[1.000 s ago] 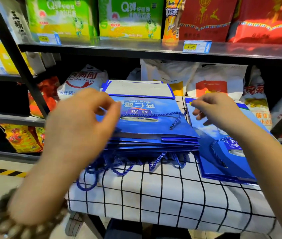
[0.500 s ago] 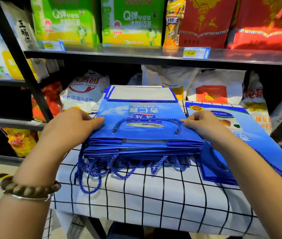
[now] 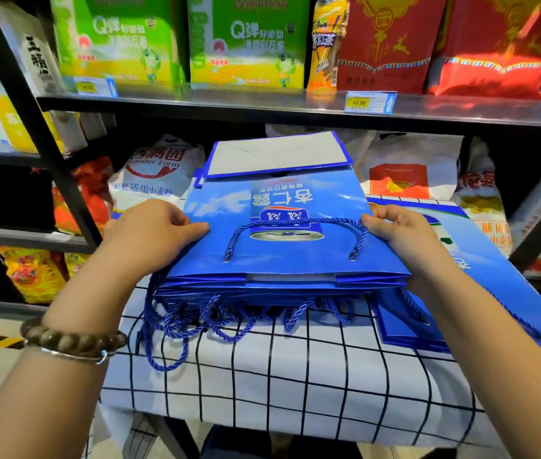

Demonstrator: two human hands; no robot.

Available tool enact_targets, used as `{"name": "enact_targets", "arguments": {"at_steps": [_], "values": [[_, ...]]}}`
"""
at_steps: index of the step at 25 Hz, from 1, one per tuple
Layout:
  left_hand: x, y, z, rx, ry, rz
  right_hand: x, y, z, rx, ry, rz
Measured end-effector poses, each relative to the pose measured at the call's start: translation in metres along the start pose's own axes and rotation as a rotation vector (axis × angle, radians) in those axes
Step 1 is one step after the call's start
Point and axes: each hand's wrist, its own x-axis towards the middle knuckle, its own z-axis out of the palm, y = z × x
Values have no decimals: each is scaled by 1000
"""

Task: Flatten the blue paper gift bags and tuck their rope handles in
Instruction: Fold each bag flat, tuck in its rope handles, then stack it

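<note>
Both hands held a stack of blue bags [image 3: 282,260] by its sides.
The left hand [image 3: 153,233] gripped the stack's left edge, thumb on top; the right hand [image 3: 401,236] gripped the right edge with curled fingers. The stack lay between them on the checked tabletop [image 3: 295,376], the top bag's rope handle [image 3: 295,222] flat on its face, loose handles [image 3: 176,323] dangling nearer than the hands. A second pile [image 3: 494,286] lay under the right forearm.

Gift bags [image 3: 226,233]: made of blue paper, glossy and smooth. Rope handles [image 3: 298,221]: twisted from matt cord. Worktop [image 3: 262,385]: covered with checked cloth. Shelf [image 3: 229,106]: formed of dark metal, faintly reflective. Bracelet [image 3: 70,341]: strung with polished wood-like beads.
</note>
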Motion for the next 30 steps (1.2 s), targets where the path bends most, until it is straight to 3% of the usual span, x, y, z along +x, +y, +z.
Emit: {"name": "enact_targets", "arguments": {"at_steps": [8, 12, 16, 22, 24, 27, 30], "values": [[-27, 103, 5, 40, 170, 290, -15, -17, -102, -167, 253, -100], [-32, 154, 58, 216, 40, 393, -28, -1, -169, -242, 380, -45], [-40, 174, 104, 376, -139, 434, -32, 28, -199, -382, 370, 42], [-43, 184, 123, 629, -208, 450, -16, 60, -205, -654, 352, 65], [-46, 186, 120, 683, -127, 511, -14, 63, -206, -768, 342, 114], [-58, 204, 122, 447, 22, 713, -16, 51, -204, -1070, 422, 39], [-73, 220, 147, 229, -291, 699, -15, 37, -183, -1119, 364, -145]]}}
